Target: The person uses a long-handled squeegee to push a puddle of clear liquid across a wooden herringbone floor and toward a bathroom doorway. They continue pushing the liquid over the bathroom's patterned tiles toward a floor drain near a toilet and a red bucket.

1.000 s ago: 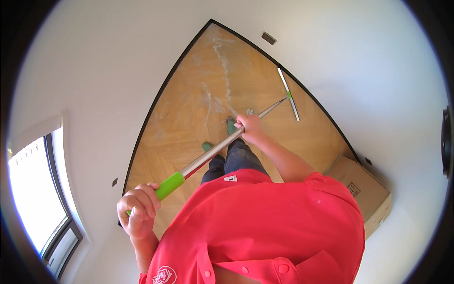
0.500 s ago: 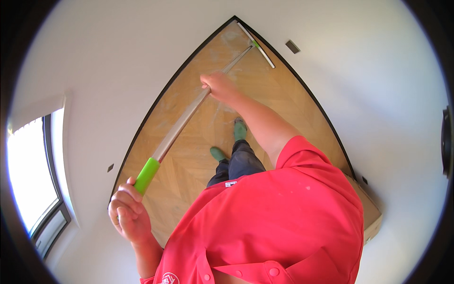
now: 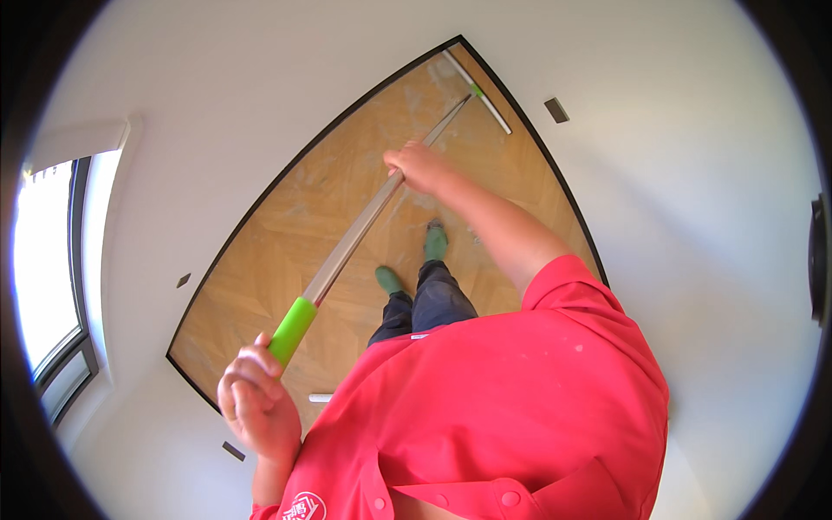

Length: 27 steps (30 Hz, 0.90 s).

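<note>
A long-handled floor squeegee (image 3: 355,240) runs from lower left up to the far corner of the floor. My left hand (image 3: 260,400) is closed around the lower end of its bright green grip (image 3: 293,331). Farther along the pole, my right hand (image 3: 419,166) wraps round the metal shaft with the arm stretched forward. The narrow white squeegee head (image 3: 494,111), with a green joint at its middle, lies on the wood floor (image 3: 286,251) close to the right-hand wall's dark skirting. Whitish smears show on the floor around the head.
White walls with black skirting (image 3: 544,166) meet at the far corner. A window (image 3: 52,260) stands at the left. Dark wall plates (image 3: 556,110) sit low on the walls. My green boots (image 3: 435,241) stand mid-floor. A small white bar-like thing (image 3: 321,398) lies behind my left hand.
The view has turned slightly, showing more floor at the left. The squeegee head has drawn back a little from the corner. The cardboard box at right has left the view.
</note>
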Each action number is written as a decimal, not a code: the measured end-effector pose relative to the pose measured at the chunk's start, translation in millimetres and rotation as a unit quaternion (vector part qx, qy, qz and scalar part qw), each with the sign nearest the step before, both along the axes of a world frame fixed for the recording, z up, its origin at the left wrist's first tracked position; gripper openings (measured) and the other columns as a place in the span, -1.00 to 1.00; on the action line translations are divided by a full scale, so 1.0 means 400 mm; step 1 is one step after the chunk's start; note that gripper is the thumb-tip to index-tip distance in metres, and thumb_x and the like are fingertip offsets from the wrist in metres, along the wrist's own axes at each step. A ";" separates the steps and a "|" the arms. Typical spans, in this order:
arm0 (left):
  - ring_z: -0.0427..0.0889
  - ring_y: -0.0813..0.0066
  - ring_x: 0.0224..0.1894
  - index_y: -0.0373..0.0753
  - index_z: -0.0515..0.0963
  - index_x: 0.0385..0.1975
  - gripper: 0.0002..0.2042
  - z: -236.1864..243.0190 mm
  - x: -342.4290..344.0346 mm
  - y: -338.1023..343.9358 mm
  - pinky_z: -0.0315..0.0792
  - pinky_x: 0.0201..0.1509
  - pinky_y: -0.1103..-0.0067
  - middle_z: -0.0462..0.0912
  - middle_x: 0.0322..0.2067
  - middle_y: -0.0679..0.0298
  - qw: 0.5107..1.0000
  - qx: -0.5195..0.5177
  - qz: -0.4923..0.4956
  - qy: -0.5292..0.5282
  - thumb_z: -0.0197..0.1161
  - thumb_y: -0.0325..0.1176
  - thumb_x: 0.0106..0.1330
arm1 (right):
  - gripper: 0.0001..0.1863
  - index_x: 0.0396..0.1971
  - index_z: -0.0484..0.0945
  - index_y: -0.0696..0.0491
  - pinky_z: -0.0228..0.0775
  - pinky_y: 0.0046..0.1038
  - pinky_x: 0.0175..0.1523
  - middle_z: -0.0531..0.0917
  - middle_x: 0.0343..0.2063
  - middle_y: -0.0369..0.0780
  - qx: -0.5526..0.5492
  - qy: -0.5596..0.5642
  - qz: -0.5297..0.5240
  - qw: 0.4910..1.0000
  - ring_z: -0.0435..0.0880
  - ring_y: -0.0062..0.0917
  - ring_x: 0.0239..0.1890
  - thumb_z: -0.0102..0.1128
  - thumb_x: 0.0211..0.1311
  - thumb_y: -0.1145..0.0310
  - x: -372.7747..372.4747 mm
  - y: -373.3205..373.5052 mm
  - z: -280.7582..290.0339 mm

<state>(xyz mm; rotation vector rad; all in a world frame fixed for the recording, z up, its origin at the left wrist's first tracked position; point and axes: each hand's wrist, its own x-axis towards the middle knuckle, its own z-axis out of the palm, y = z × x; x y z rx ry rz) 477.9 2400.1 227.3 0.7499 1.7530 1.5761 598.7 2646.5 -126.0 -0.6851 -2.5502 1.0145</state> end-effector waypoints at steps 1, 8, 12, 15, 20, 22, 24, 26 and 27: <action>0.35 0.43 -0.39 -0.14 0.15 -0.74 -0.62 0.018 -0.006 -0.007 0.22 0.28 0.27 0.26 -0.68 0.34 1.000 0.010 -0.020 -0.004 -0.10 -0.32 0.41 | -0.80 -0.58 0.38 0.00 0.28 -0.23 -0.33 0.52 -0.66 -0.16 -0.012 0.010 -0.002 1.000 0.51 -0.15 -0.48 0.24 -0.16 0.55 -0.001 -0.017 0.027; 0.34 0.43 -0.39 -0.14 0.18 -0.72 -0.60 -0.001 -0.054 -0.017 0.22 0.28 0.28 0.28 -0.66 0.35 0.995 0.019 -0.101 0.004 0.00 -0.20 0.39 | -0.83 -0.61 0.38 0.03 0.26 -0.19 -0.38 0.51 -0.65 -0.11 -0.168 0.107 -0.112 0.974 0.48 -0.11 -0.49 0.24 -0.06 0.46 -0.016 -0.036 -0.096; 0.43 0.38 -0.40 -0.21 0.29 -0.67 -0.68 -0.074 -0.086 0.043 0.24 0.25 0.26 0.41 -0.63 0.30 0.992 0.060 -0.106 0.008 -0.02 -0.34 0.39 | -0.81 -0.62 0.37 0.03 0.25 -0.20 -0.38 0.51 -0.65 -0.09 -0.082 0.037 -0.147 0.985 0.47 -0.10 -0.49 0.26 -0.05 0.47 -0.034 0.027 -0.073; 0.42 0.39 -0.40 -0.21 0.25 -0.72 -0.68 -0.062 -0.104 0.015 0.25 0.25 0.26 0.40 -0.64 0.29 0.997 0.043 -0.061 -0.007 -0.08 -0.43 0.36 | -0.81 -0.63 0.36 0.03 0.24 -0.23 -0.38 0.51 -0.65 -0.10 0.019 0.062 -0.089 0.994 0.46 -0.13 -0.51 0.23 -0.05 0.48 -0.063 0.018 -0.033; 0.38 0.44 -0.43 -0.19 0.25 -0.73 -0.68 0.008 -0.117 -0.103 0.28 0.19 0.29 0.34 -0.69 0.31 0.999 0.019 0.027 -0.003 -0.13 -0.43 0.33 | -0.83 -0.60 0.36 0.01 0.25 -0.23 -0.32 0.52 -0.65 -0.14 -0.022 -0.018 0.010 1.000 0.49 -0.14 -0.49 0.21 -0.07 0.49 -0.126 -0.111 -0.006; 0.33 0.46 -0.43 -0.15 0.19 -0.73 -0.66 0.061 -0.117 -0.171 0.26 0.20 0.32 0.27 -0.69 0.35 0.998 0.009 0.062 0.005 -0.13 -0.38 0.38 | -0.81 -0.60 0.37 0.00 0.27 -0.27 -0.32 0.55 -0.63 -0.14 -0.013 0.025 0.061 0.998 0.52 -0.16 -0.47 0.26 -0.13 0.48 -0.179 -0.186 0.056; 0.34 0.45 -0.43 -0.13 0.18 -0.73 -0.64 0.095 -0.141 -0.236 0.25 0.15 0.34 0.26 -0.70 0.38 0.996 0.027 0.088 0.006 -0.09 -0.31 0.38 | -0.79 -0.61 0.38 -0.01 0.28 -0.25 -0.28 0.58 -0.61 -0.16 -0.024 0.025 0.066 0.997 0.55 -0.19 -0.45 0.28 -0.18 0.50 -0.229 -0.261 0.086; 0.32 0.48 -0.43 -0.12 0.17 -0.73 -0.64 0.123 -0.150 -0.315 0.24 0.15 0.36 0.26 -0.71 0.38 0.992 0.025 0.121 0.013 -0.08 -0.29 0.39 | -0.93 -0.55 0.44 -0.04 0.25 -0.19 -0.13 0.59 -0.62 -0.17 -0.061 0.018 0.105 0.992 0.60 -0.22 -0.40 0.12 0.01 0.47 -0.273 -0.342 0.098; 0.31 0.49 -0.43 -0.11 0.16 -0.73 -0.63 0.143 -0.152 -0.352 0.24 0.15 0.36 0.27 -0.71 0.38 0.990 0.023 0.139 0.017 -0.08 -0.29 0.39 | -0.94 -0.54 0.44 -0.04 0.24 -0.17 -0.10 0.60 -0.61 -0.17 -0.071 0.001 0.132 0.989 0.61 -0.22 -0.39 0.09 0.03 0.47 -0.303 -0.383 0.100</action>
